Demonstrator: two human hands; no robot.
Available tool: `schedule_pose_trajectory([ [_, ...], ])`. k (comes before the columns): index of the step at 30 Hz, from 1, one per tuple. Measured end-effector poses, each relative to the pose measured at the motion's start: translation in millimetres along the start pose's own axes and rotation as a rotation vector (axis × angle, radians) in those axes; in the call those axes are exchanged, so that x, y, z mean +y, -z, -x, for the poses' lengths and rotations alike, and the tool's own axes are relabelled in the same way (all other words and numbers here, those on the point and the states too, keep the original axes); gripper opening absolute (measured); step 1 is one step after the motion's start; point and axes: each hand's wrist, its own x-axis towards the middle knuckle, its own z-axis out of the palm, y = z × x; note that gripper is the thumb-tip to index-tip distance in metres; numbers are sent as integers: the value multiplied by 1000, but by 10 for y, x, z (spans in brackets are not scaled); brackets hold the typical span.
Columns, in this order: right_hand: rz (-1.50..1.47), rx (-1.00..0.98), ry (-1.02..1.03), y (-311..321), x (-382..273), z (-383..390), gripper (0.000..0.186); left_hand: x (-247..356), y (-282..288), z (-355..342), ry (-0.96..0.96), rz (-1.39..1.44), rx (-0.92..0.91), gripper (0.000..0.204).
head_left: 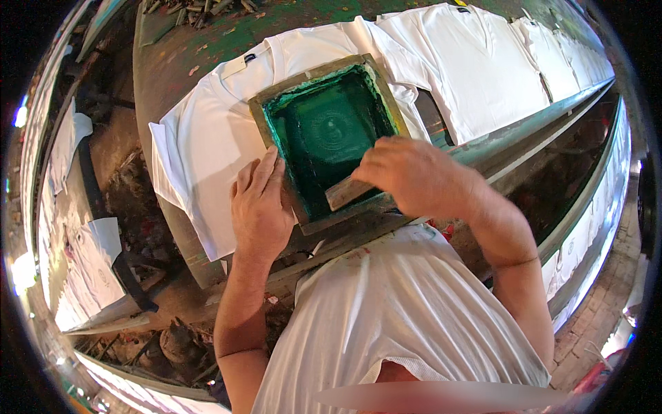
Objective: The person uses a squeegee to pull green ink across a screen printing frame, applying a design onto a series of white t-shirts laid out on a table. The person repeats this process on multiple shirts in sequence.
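A wooden screen-printing frame (314, 69) lies on a white T-shirt (193, 159); its mesh (324, 117) is dark green with a faint round design. My left hand (262, 200) rests against the frame's left side, fingers stretched over the shirt and frame edge. My right hand (400, 172) grips a wooden squeegee (341, 195) low inside the frame at the right, the blade tilted across the near part of the mesh. My fingertips on the squeegee are partly hidden.
More white T-shirts (469, 76) lie along the long bench (158, 83) to the right. Printed shirts (89, 276) lie on another bench at the left. Shirts (572, 248) line a lower rail at the right, beside a brick floor (579, 331). Scraps (200, 14) are piled at the back.
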Motion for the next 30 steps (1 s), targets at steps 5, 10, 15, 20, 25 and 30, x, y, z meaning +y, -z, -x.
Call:
schedule_pose_trajectory([
  [5, -149, -13, -43, 189, 478, -448, 30, 11, 33, -62, 31, -65, -113, 41],
  [10, -69, 194, -93, 153, 765, -907, 34, -12, 13, -86, -39, -90, -70, 37],
  [15, -2, 107, -115, 110, 714, -901, 46, -21, -14, -98, -30, -79, -79, 39],
  [20, 0, 147, -47, -82, 391, -513, 51, 9, -44, -91, -3, -73, -69, 40],
  [25, 7, 143, -44, -253, 36, -87, 44, 31, -25, -80, 15, -40, -80, 44],
  [30, -2, 131, 6, -301, -112, 139, 40, 78, -14, -71, 12, -57, -56, 46],
])
